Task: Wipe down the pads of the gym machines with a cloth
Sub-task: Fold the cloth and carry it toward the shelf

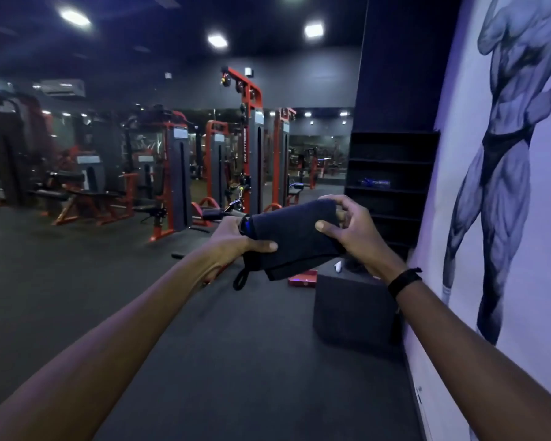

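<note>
- At chest height ahead of the person, a folded dark cloth (295, 238) is held between both hands, above the dark floor (204, 345).
- Left hand (236, 238): fingers and thumb curled around the cloth's left end.
- Right hand (352, 229): thumb and fingertips pinch the cloth's right end.
- Black box (352, 308): on the floor, beside the mural wall (506, 186).
- Red-and-black gym machines (172, 173): well beyond the hands.

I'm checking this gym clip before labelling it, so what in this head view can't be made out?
- Head view: the cloth is folded, and the left hand and right hand cover its ends.
- The machine pads are distant, dim and blurred; their state is unreadable.
- The blue item on the shelf is too small to identify.
- The small white object on the black block is partly behind the cloth.
</note>
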`<act>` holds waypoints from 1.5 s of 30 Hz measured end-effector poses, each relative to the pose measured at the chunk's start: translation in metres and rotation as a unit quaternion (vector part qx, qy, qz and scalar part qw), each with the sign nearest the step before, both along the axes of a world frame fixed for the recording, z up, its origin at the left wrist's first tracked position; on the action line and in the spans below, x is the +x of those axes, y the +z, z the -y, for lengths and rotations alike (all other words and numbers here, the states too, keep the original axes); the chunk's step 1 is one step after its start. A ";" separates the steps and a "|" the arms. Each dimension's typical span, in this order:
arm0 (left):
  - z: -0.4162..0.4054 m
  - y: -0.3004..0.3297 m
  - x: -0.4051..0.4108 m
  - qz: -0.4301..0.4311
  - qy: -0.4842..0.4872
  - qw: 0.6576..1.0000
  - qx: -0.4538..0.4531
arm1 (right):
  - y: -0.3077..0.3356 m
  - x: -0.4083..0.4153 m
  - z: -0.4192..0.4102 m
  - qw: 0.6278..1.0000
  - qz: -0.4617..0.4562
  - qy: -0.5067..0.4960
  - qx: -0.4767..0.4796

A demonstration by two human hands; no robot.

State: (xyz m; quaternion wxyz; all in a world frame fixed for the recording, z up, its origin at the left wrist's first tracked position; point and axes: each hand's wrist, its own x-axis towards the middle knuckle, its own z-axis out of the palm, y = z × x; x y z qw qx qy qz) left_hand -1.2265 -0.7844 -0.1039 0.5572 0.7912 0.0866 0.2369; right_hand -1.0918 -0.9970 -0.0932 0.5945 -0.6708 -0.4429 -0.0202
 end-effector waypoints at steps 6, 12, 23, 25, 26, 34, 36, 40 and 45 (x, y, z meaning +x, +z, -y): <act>-0.020 0.030 0.113 0.032 -0.004 0.999 0.024 | 0.024 0.111 -0.015 1.000 0.018 -0.009 -0.010; -0.058 0.036 0.202 0.085 0.000 0.996 -0.014 | 0.045 0.210 -0.067 0.998 0.052 -0.016 -0.019; -0.206 -0.011 0.359 0.050 -0.045 0.997 0.038 | -0.002 0.368 -0.207 0.996 0.053 -0.004 -0.076; -0.238 -0.012 0.396 0.047 -0.053 0.994 0.086 | 0.003 0.400 -0.236 0.994 0.056 -0.005 -0.094; -0.256 -0.009 0.417 0.045 -0.055 0.993 0.098 | 0.009 0.419 -0.251 0.993 0.056 -0.010 -0.104; -0.351 0.008 0.558 0.075 -0.080 0.988 0.107 | 0.018 0.549 -0.341 0.991 0.068 -0.071 -0.095; -0.369 -0.001 0.588 0.073 -0.082 0.988 0.109 | 0.011 0.576 -0.355 0.991 0.055 -0.072 -0.099; -0.408 -0.017 0.653 0.090 -0.088 0.985 0.120 | 0.000 0.635 -0.388 0.990 0.053 -0.078 -0.105; -0.449 -0.025 0.737 0.084 -0.098 0.978 0.162 | -0.013 0.723 -0.426 0.987 0.080 -0.073 -0.118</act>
